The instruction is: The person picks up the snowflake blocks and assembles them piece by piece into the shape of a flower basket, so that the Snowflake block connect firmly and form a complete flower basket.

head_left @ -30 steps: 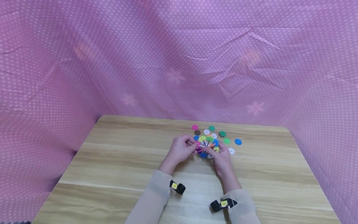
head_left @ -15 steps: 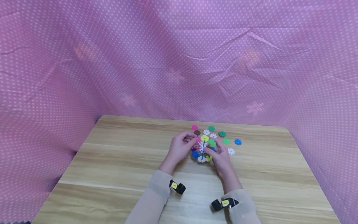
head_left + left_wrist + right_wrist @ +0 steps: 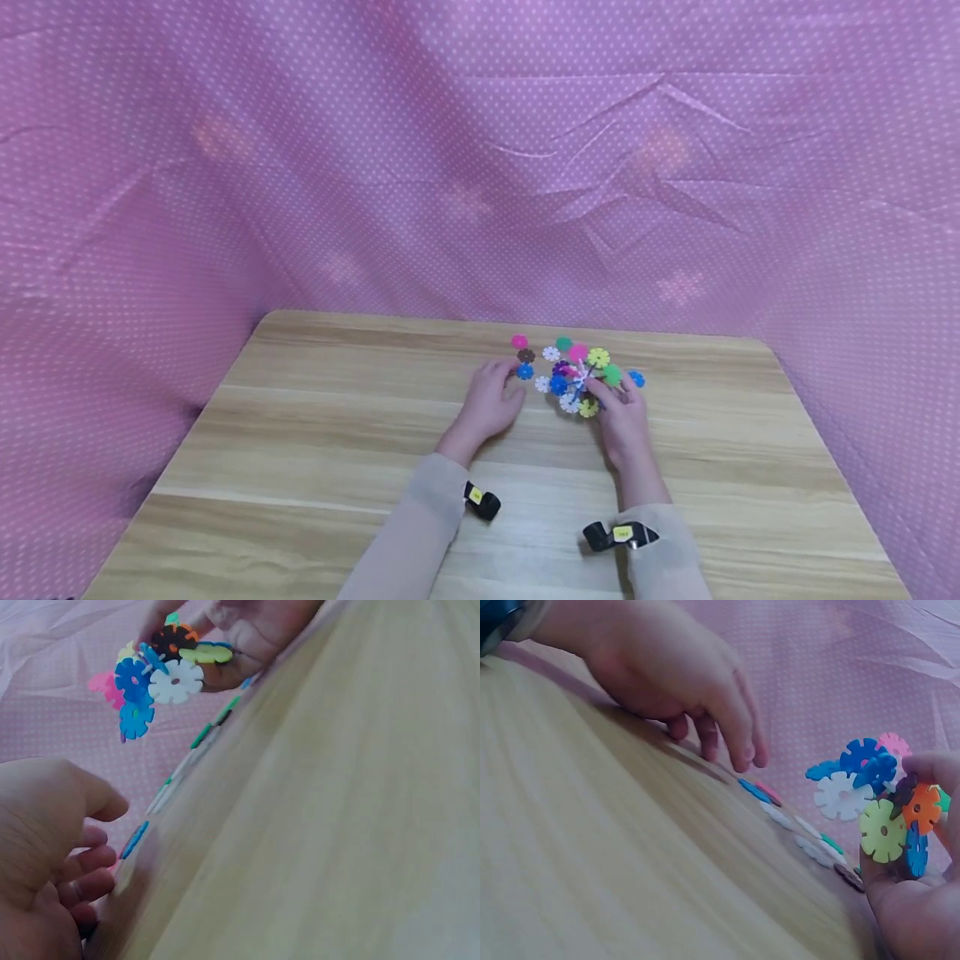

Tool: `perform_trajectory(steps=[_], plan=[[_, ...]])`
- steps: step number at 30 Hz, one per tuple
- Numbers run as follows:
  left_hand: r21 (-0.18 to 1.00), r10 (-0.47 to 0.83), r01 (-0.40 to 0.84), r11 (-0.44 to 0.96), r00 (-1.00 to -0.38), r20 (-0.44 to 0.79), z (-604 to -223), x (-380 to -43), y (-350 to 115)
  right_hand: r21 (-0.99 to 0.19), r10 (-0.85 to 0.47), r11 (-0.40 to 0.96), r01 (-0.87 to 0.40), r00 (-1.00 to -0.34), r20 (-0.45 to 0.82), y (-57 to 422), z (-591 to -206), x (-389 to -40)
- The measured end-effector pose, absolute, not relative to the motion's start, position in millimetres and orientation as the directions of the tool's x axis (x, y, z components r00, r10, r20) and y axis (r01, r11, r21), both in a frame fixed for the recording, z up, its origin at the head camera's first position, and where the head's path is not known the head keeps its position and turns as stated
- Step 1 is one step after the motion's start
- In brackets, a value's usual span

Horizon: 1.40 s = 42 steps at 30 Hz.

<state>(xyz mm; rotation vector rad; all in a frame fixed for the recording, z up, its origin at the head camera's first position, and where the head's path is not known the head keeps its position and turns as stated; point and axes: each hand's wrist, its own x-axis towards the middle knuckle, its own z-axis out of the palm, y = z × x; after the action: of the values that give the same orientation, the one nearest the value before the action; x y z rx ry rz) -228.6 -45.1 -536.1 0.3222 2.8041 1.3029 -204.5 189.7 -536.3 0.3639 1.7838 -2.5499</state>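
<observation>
My right hand [image 3: 626, 423] holds up a cluster of interlocking snowflake discs [image 3: 580, 377], in white, yellow, blue, pink, purple and green. In the right wrist view the thumb and fingers grip the cluster at its side, by a lime disc [image 3: 883, 831] and an orange disc [image 3: 923, 808]. My left hand [image 3: 487, 404] holds nothing; its fingers are loosely bent. Its fingertips are close to a loose blue disc [image 3: 525, 372] lying on the table; whether they touch it I cannot tell.
Loose discs lie flat at the back of the wooden table [image 3: 337, 417]: a pink disc [image 3: 520, 342], a brown disc [image 3: 527, 356], a white disc [image 3: 551, 353], a green disc [image 3: 564, 343] and others partly hidden behind the cluster. A pink dotted cloth [image 3: 450, 167] surrounds the table.
Both hands were together at the cluster, the left fingers at a pink disc on it. Now the left hand has let go, and the right hand has carried the cluster rightward.
</observation>
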Motion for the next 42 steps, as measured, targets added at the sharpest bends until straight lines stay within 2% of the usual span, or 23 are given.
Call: perform_trajectory(steps=[3, 6, 12, 17, 29, 42], plan=[[0.671, 0.252, 0.219, 0.708, -0.966, 0.049, -539.8, -229.6, -43.1, -0.916, 0.135, -0.375, 0.142, -0.969, -0.206, 193.4, -534.4, -205.1], [0.636, 0.271, 0.242, 0.733, -0.961, 0.053, -541.0, -229.1, -42.2, -0.911, 0.115, -0.385, 0.149, -0.971, -0.208, 192.7, -533.3, -204.9], [0.683, 0.222, 0.220, 0.697, -0.971, 0.087, -538.6, -228.6, -46.8, -0.917, 0.084, -0.368, 0.152, -0.977, -0.196, 186.0, -536.1, -204.9], [0.674, 0.217, 0.196, 0.713, -0.975, 0.054, -533.1, -227.1, -54.0, -0.932, 0.041, -0.327, 0.155, -0.983, -0.178, 176.9, -536.4, -203.0], [0.698, 0.372, 0.259, 0.667, -0.928, -0.011, -531.9, -230.1, -75.0, -0.919, -0.002, -0.369, 0.137, -0.989, -0.147, 162.4, -537.1, -201.0], [0.714, 0.363, 0.224, 0.664, -0.930, -0.046, -529.2, -230.2, -83.1, -0.925, 0.006, -0.355, 0.134, -0.989, -0.145, 161.4, -537.1, -200.5]])
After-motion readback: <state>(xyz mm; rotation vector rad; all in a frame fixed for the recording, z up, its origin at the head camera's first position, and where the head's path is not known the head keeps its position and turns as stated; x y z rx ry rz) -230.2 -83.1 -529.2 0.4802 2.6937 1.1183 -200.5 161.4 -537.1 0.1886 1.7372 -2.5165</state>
